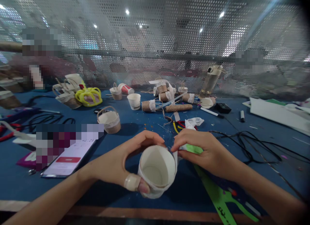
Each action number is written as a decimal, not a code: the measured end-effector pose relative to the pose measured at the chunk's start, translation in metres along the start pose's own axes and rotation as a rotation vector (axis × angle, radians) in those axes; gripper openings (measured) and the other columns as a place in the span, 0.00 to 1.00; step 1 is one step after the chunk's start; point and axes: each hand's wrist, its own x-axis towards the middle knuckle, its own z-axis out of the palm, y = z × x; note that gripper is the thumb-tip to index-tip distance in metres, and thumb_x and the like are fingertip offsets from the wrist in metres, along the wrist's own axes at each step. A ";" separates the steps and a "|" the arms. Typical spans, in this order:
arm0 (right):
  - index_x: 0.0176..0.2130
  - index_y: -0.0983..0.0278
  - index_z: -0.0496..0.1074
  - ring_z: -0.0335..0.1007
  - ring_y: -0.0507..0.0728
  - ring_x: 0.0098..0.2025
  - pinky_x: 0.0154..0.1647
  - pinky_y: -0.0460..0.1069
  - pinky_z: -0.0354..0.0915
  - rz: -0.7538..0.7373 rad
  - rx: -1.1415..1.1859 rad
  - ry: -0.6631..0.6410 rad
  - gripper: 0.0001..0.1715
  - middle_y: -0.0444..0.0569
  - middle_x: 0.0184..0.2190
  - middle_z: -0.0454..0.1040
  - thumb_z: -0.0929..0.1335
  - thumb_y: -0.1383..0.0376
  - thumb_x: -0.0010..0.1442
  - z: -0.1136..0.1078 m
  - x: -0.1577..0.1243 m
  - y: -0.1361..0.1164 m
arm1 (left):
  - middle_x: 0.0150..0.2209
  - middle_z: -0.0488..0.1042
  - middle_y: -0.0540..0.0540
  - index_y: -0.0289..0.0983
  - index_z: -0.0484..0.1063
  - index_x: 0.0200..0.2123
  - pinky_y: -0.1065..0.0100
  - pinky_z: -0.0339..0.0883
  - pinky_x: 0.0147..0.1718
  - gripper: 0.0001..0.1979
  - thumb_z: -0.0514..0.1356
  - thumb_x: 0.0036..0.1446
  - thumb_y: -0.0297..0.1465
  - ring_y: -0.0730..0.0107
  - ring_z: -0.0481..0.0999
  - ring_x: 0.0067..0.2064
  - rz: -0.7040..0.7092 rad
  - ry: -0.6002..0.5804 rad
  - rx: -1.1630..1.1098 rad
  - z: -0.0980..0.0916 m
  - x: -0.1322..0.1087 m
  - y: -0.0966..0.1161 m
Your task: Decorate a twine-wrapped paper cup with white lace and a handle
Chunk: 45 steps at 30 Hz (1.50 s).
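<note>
A white paper cup (pixel 158 165) is in my left hand (pixel 113 160), tilted so that its inside faces me. The left thumb, with a bandage round it, presses the near side, and the fingers curl round the far side. At the cup's right edge, my right hand (pixel 205 149) pinches a white lace strip (pixel 175 157) that lies along the cup's wall. The fingertips partly hide where the strip runs. Under the right forearm lie a bright green strip (pixel 205 183) with dark marks and a dark blue tool (pixel 229 186), partly covered.
A small twine-handled cup basket (pixel 109 121) and a lit phone (pixel 70 157) stand left. Behind are a plain paper cup (pixel 134 101), several twine-wrapped cups, a twine roll (pixel 178 107) and a bottle (pixel 211 79). Black cable (pixel 252 144) loops at right. A perforated metal screen (pixel 155 37) closes the back.
</note>
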 end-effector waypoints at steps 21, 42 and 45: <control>0.41 0.61 0.74 0.75 0.54 0.42 0.45 0.48 0.66 0.099 -0.034 0.073 0.07 0.45 0.38 0.79 0.69 0.72 0.64 0.008 0.004 -0.006 | 0.56 0.68 0.45 0.47 0.64 0.60 0.59 0.68 0.57 0.43 0.78 0.42 0.26 0.55 0.71 0.57 0.041 0.000 0.000 0.004 0.002 -0.007; 0.44 0.57 0.80 0.73 0.55 0.46 0.50 0.51 0.70 -0.039 0.173 -0.022 0.09 0.49 0.45 0.73 0.69 0.68 0.67 0.002 0.006 0.002 | 0.58 0.68 0.40 0.43 0.73 0.54 0.55 0.70 0.53 0.25 0.71 0.53 0.40 0.50 0.73 0.56 0.048 -0.003 -0.475 0.001 0.004 -0.011; 0.42 0.58 0.80 0.73 0.56 0.48 0.52 0.52 0.70 -0.044 0.201 -0.012 0.06 0.50 0.45 0.74 0.71 0.66 0.66 -0.002 0.007 0.003 | 0.57 0.72 0.41 0.43 0.74 0.54 0.59 0.70 0.53 0.21 0.66 0.60 0.42 0.52 0.74 0.56 0.004 0.070 -0.506 0.000 0.004 -0.008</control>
